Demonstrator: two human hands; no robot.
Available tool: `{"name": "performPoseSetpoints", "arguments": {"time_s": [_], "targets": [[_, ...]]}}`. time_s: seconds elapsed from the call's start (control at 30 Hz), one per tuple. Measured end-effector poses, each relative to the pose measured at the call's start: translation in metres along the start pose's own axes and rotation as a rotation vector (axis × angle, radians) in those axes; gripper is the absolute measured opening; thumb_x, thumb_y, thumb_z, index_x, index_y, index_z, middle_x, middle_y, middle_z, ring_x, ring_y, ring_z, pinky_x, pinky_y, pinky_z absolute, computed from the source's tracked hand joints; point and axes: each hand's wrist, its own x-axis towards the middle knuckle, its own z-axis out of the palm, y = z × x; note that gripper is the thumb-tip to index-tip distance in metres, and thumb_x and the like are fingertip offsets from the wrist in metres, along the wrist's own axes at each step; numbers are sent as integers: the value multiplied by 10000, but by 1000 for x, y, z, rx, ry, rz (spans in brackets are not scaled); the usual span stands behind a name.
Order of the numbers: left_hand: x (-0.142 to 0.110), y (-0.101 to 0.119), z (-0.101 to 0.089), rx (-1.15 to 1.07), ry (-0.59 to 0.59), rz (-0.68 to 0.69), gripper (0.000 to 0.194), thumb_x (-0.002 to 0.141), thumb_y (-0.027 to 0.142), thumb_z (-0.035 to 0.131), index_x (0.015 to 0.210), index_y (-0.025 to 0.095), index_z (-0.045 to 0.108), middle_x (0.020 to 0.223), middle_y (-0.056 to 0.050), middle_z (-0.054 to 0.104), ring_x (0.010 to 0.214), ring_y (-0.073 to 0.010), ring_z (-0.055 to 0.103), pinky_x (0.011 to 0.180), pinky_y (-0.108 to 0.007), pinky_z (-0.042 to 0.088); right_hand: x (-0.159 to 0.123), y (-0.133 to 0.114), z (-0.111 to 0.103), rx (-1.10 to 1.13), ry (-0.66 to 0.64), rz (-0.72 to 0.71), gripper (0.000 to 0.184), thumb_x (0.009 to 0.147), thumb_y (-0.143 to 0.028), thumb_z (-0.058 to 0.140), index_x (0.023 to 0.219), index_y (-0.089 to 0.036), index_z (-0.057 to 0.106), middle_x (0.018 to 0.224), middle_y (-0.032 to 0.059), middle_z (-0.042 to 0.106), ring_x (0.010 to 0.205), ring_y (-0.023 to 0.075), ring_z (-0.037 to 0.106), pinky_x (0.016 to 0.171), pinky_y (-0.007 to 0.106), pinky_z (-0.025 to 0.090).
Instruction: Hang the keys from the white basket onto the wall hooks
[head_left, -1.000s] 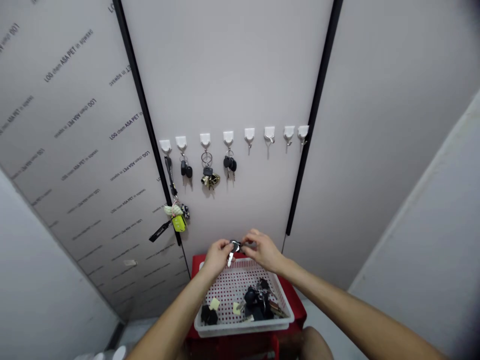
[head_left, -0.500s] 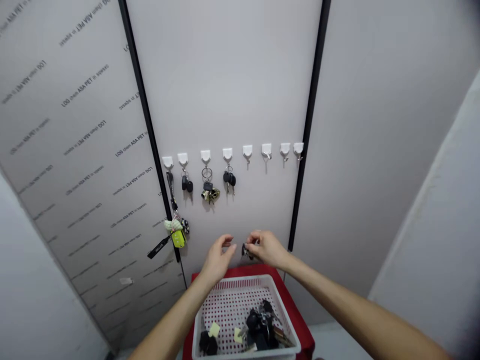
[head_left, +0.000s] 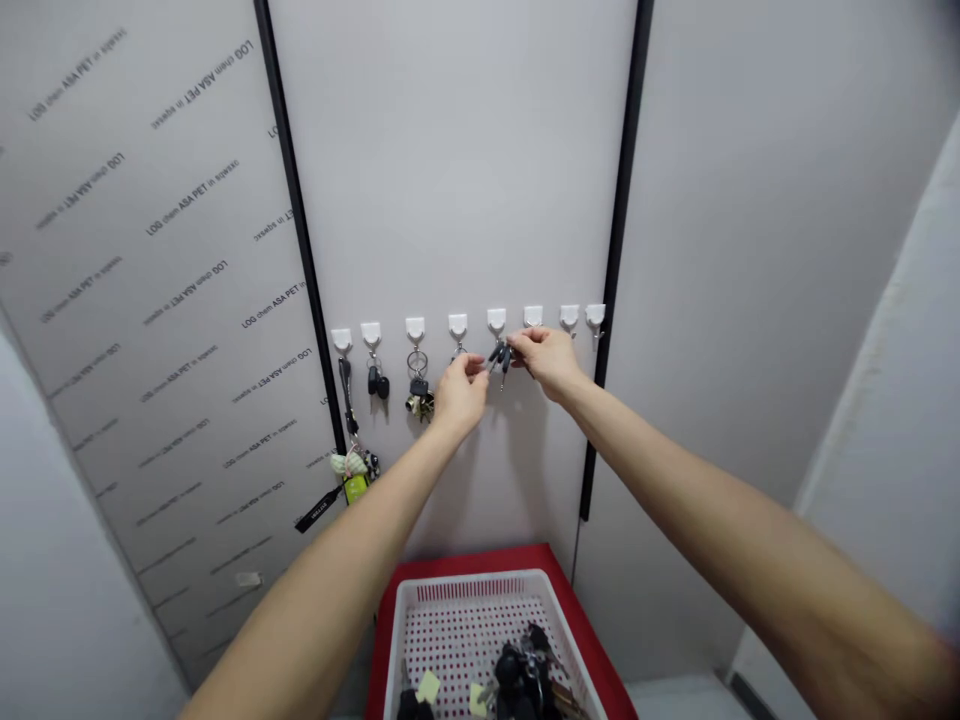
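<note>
My right hand [head_left: 546,360] is raised to the wall and pinches a small bunch of keys [head_left: 504,354] with black heads. The keys sit just under the fifth white hook [head_left: 496,320] from the left; whether their ring is on the hook I cannot make out. My left hand [head_left: 461,393] is close by on the left, its fingers curled with a small gap between thumb and forefinger. Its fingertips are beside the key blades, and contact is unclear. It covers most of the keys hanging from the fourth hook [head_left: 457,325].
Further left hang a key bunch with a large ring [head_left: 418,385], two black keys [head_left: 378,382] and a strap with a yellow-green tag [head_left: 355,487]. More hooks [head_left: 569,316] continue rightward. Below, a white basket [head_left: 480,585] of keys stands on a red cover [head_left: 551,560].
Both hands have risen from above the basket to the hook row. The keys in my right hand moved up with it to the fifth hook. The view has shifted slightly.
</note>
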Motion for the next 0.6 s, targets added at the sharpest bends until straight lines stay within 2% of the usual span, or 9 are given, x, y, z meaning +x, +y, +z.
{"name": "performPoseSetpoints", "arguments": {"time_s": [0.2,0.37,0.5,0.57,0.6], "targets": [[-2,6,3,117,-61,15,266,638,147,442,901,145,480,849,-46,553,712,-109,498,686,-250,364,21,20,10,-138,103,-76,162,582,-262,481,525,-112,501,421,-18,471,393,53,422,421,186,386],[-13,2,1,176,-132,11,286,624,145,455,907,154,488,866,-44,551,711,-116,495,691,-255,363,20,26,7,-354,134,-106,194,597,-267,445,581,-105,551,475,5,512,469,83,458,520,232,393],[-34,-13,-2,131,-183,-56,289,611,128,463,897,147,498,868,-45,547,689,-104,490,684,-239,370,-7,27,-5,-467,188,-186,235,613,-218,413,781,-128,550,743,46,555,657,123,493,654,282,377],[-53,-32,-2,104,-245,-139,276,604,125,468,876,134,507,856,-53,548,694,-106,486,685,-235,370,-32,39,-12,-500,194,-244,273,614,-192,401,854,-136,520,847,64,528,727,133,482,678,283,367],[-66,-44,-1,90,-285,-192,269,601,122,469,866,126,511,845,-58,550,699,-109,485,685,-234,369,-47,49,-16,-516,144,-258,280,616,-178,393,867,-139,510,862,67,520,740,134,478,675,277,367]]}}
